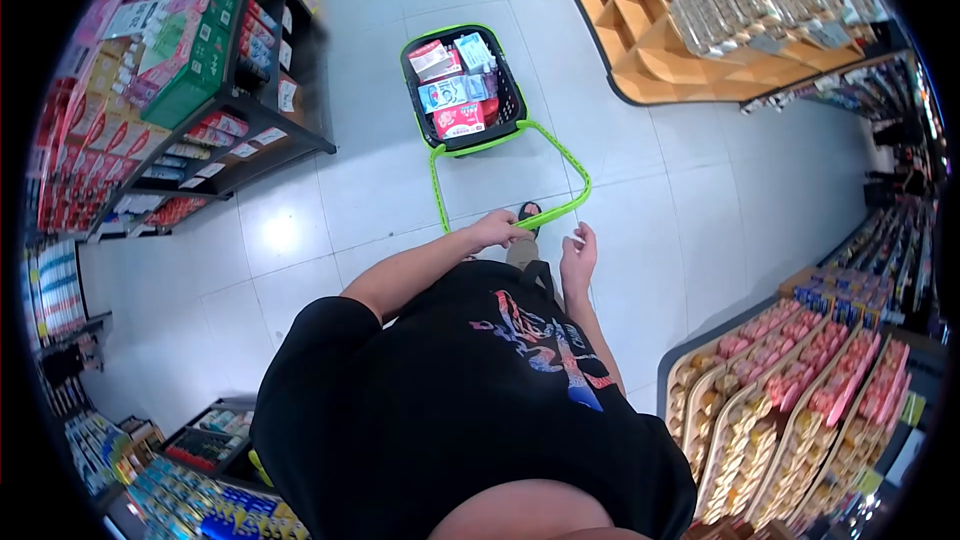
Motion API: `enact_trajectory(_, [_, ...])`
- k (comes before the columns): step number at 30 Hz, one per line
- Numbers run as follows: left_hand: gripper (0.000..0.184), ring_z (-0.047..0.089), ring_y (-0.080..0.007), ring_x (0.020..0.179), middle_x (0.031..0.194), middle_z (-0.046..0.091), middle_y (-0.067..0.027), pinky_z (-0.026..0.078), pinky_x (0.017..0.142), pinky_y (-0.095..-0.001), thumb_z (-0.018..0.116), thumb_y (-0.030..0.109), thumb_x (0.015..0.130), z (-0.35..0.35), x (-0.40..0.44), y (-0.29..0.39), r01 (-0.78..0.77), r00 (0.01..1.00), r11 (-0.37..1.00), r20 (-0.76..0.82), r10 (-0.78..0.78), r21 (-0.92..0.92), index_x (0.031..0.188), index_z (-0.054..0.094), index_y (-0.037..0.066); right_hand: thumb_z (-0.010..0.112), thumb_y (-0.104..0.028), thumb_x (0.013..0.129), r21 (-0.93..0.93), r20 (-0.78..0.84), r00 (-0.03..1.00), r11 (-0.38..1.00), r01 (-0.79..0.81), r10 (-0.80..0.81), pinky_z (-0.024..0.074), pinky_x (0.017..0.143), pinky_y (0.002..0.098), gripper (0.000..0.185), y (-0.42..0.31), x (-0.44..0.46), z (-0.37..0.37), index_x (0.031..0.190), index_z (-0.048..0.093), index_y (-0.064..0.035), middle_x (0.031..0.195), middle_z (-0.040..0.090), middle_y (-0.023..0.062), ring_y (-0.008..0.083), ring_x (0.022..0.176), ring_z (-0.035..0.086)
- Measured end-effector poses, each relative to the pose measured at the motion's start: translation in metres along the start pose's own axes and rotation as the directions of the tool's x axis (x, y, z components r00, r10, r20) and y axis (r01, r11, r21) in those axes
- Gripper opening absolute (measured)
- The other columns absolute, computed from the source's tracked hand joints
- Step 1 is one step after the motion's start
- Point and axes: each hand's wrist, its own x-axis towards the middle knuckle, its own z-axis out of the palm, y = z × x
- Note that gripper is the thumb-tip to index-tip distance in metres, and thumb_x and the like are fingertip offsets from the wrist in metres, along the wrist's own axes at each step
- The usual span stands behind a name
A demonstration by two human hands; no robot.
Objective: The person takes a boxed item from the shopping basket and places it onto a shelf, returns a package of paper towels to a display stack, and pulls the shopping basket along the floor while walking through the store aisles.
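A black shopping basket (511, 100) with a bright green rim stands on the floor ahead of me, its long green handle (574, 160) tilted back toward my body. Several small boxes lie inside, among them a red and white box (458, 121) and a light blue pack (445, 94). My left hand (497, 230) is closed around the near bar of the handle. Just right of the bar, my right hand (578, 250) hangs with loosely curled fingers, apart from the handle and holding nothing.
Stocked shelves (215, 110) with colourful boxes rise on the left. A wooden display (640, 50) holding packaged goods stands at the front right, and a rack of pink and gold packs (770, 390) sits close on my right. Pale floor tiles (640, 160) run between them.
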Motion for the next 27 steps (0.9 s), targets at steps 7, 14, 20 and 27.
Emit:
enact_trajectory(7, [0.02, 0.053, -0.0123, 0.059, 0.069, 0.056, -0.0053, 0.044, 0.055, -0.025, 0.062, 0.019, 0.08, -0.005, 0.04, 0.056, 0.04, 0.996, 0.999, -0.075, -0.041, -0.013, 0.082, 0.059, -0.001, 0.054, -0.002, 0.075, -0.29, 0.2, 0.88, 0.832, 0.473, -0.431, 0.0429, 0.087, 0.0395, 0.05, -0.045, 0.135, -0.026, 0.123, 0.043, -0.0012, 0.12, 0.045, 0.0197, 0.0372, 0.111, 0.045])
enact_trajectory(14, [0.026, 0.054, -0.0135, 0.06, 0.069, 0.057, -0.0065, 0.045, 0.055, -0.0261, 0.065, 0.022, 0.077, 0.011, 0.066, 0.073, 0.11, 0.972, 0.993, -0.214, -0.1, 0.036, 0.083, 0.06, -0.002, 0.048, -0.001, 0.072, -0.279, 0.573, 0.778, 0.831, 0.481, -0.258, 0.0441, 0.086, 0.0411, 0.042, -0.036, 0.206, -0.012, 0.114, 0.051, -0.0048, 0.119, 0.048, 0.0161, 0.0364, 0.105, 0.05])
enact_trajectory(20, [0.028, 0.055, -0.0142, 0.063, 0.072, 0.059, -0.0071, 0.046, 0.058, -0.0262, 0.065, 0.022, 0.075, 0.008, 0.081, 0.075, 0.148, 0.951, 0.986, -0.286, -0.119, 0.082, 0.086, 0.06, -0.003, 0.046, 0.003, 0.069, -0.241, 0.61, 0.724, 0.795, 0.557, -0.322, 0.0428, 0.085, 0.0398, 0.036, -0.031, 0.227, 0.001, 0.103, 0.056, -0.0033, 0.111, 0.052, 0.0158, 0.0359, 0.1, 0.052])
enact_trajectory(27, [0.02, 0.053, -0.0116, 0.06, 0.071, 0.058, -0.0049, 0.044, 0.054, -0.0257, 0.062, 0.018, 0.077, -0.001, 0.094, 0.108, 0.123, 0.967, 0.99, -0.232, -0.106, 0.062, 0.086, 0.062, 0.0, 0.049, 0.006, 0.063, -0.258, 0.575, 0.748, 0.795, 0.549, -0.33, 0.0428, 0.08, 0.0411, 0.041, -0.043, 0.254, 0.013, 0.101, 0.057, -0.0061, 0.108, 0.052, 0.0117, 0.0349, 0.093, 0.051])
